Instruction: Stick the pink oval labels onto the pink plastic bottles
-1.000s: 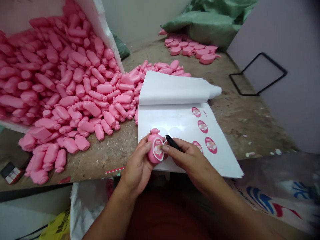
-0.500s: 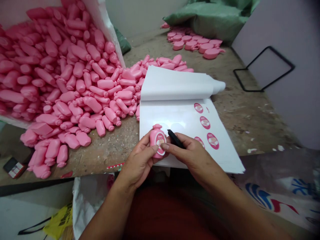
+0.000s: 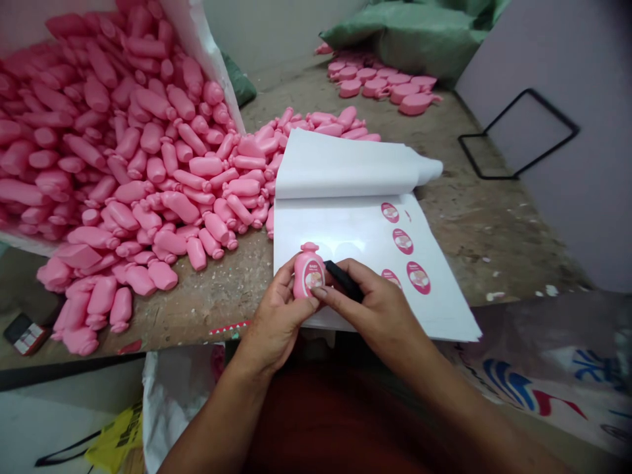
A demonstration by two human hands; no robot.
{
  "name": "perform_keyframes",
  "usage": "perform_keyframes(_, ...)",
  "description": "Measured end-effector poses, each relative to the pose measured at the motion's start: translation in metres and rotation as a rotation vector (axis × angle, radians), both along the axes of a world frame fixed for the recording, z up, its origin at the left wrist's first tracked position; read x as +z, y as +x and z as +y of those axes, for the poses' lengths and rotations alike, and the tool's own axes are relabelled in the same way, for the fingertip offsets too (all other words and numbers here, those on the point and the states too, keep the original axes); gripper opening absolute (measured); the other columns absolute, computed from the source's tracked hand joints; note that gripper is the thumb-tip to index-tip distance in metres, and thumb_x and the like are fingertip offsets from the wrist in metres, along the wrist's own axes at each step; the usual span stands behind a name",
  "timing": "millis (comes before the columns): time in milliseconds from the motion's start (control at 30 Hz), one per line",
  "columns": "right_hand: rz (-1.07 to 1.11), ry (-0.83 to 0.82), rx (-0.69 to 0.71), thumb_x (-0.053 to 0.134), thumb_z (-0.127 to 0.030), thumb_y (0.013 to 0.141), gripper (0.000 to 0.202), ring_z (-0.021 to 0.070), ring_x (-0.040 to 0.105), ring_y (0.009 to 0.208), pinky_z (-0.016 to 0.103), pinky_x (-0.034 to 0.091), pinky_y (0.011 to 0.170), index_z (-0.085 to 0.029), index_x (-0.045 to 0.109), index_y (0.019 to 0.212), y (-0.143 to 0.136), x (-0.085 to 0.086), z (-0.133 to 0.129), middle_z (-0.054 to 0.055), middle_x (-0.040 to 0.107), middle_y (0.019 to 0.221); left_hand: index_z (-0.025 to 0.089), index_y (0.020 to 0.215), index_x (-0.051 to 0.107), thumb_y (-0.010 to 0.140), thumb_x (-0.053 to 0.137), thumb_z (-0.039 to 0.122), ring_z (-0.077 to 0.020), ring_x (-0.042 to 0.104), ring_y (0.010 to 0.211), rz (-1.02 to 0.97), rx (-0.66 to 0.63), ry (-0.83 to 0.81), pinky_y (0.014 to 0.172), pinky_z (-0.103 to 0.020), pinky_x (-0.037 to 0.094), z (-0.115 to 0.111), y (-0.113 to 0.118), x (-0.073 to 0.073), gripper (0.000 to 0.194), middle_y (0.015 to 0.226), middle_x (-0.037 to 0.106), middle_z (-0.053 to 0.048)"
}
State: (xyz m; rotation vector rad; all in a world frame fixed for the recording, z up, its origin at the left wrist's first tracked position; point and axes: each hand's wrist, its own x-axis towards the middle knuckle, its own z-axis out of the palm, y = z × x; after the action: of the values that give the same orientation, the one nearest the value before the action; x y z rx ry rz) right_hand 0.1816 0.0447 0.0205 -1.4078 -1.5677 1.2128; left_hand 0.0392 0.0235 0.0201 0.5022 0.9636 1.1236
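My left hand (image 3: 276,316) grips a small pink bottle (image 3: 309,263) upright, with an oval "BABY" label (image 3: 315,276) on its front. Across from it, my right hand (image 3: 368,296) holds a black pen-like tool (image 3: 344,281), its thumb pressing the lower part of the label. Both hands are above the near edge of a white sticker sheet (image 3: 326,224), whose upper part is folded back. Several oval pink stickers (image 3: 419,278) remain on the sheet's right side.
Pink bottles (image 3: 180,207) spill from a white box (image 3: 212,59) at the left. Farther back, flat pink pieces (image 3: 415,103) lie by a green sack (image 3: 419,39). A black metal frame (image 3: 518,135) stands at the right; a small box (image 3: 26,334) lies at the left edge.
The bottle has turned slightly and its label shows at a different angle. My right thumb has moved down and left to the label's lower part, and the black tool has shifted a little.
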Motion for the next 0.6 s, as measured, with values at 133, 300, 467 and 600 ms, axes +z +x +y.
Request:
perform_keyframes(133,-0.140,0.110,-0.039,0.065,-0.042,0.082,0.020,0.0209,0.063,0.073,0.031,0.043,0.065,-0.024,0.067,0.090,0.000,-0.004,-0.007,0.003,0.073,0.083,0.022,0.121,0.064,0.065,0.078,0.010,-0.0083,0.059,0.084,0.012,0.018,-0.018,0.083,-0.021,0.045,-0.001,0.002,0.000,0.059,0.096,0.068,0.001)
perform_keyframes(300,-0.189,0.065,-0.163,0.071,-0.048,0.076,0.043,0.0182,0.054,0.057,0.030,0.037,0.058,-0.025,0.060,0.110,0.005,-0.009,-0.006,-0.004,0.057,0.063,0.020,0.118,0.063,0.063,0.076,0.008,-0.0115,0.062,0.090,-0.013,0.027,-0.047,0.087,-0.026,0.049,-0.002,0.003,0.001,0.057,0.098,0.068,0.000)
perform_keyframes(467,0.069,0.004,-0.136,0.068,-0.048,0.079,0.030,0.0201,0.059,0.075,0.033,0.044,0.068,-0.026,0.060,0.097,0.009,-0.008,-0.001,0.000,0.064,0.079,0.021,0.116,0.060,0.065,0.076,0.008,-0.0155,0.063,0.100,-0.029,-0.007,-0.065,0.088,-0.030,0.053,-0.005,0.004,0.009,0.054,0.107,0.067,-0.002)
perform_keyframes(600,0.062,-0.060,-0.126,0.078,-0.049,0.068,0.051,0.0253,0.061,0.093,0.036,0.046,0.077,-0.026,0.063,0.112,0.006,0.000,0.000,0.003,0.068,0.096,0.019,0.114,0.060,0.075,0.074,0.021,-0.0108,0.060,0.081,0.074,-0.045,-0.024,0.067,-0.022,0.051,-0.006,0.005,0.008,0.042,0.099,0.067,-0.003)
